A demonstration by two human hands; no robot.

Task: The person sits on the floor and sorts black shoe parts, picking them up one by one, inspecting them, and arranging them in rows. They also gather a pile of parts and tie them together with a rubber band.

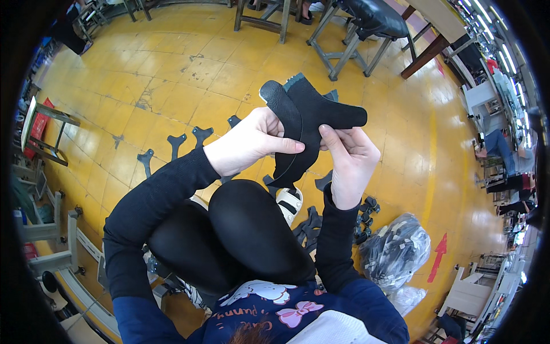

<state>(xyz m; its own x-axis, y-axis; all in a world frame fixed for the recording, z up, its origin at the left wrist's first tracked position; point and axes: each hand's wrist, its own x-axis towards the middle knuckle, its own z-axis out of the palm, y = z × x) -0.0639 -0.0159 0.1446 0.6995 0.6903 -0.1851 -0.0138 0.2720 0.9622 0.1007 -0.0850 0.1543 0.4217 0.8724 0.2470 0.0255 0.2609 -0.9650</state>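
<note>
Above my knees, both hands hold up black leather cut pieces (312, 114), stacked or overlapping, with branching arms and some blue-grey edges showing. My left hand (252, 140) is closed on their left side, thumb laid across the front. At the right side, my right hand (352, 163) pinches them between thumb and fingers. A curved, grainy strip (281, 106) stands at the upper left of the bundle. How many layers there are I cannot tell. The fingers behind the leather are partly hidden.
Similar dark Y-shaped pieces (176, 144) lie on the yellow tiled floor (189, 74), with more dark pieces (309, 226) by my sandal (290, 203). To the right sits a clear plastic bag (396, 249) of dark scraps. Stools (366, 28) stand ahead, and a wooden chair (51, 129) at left.
</note>
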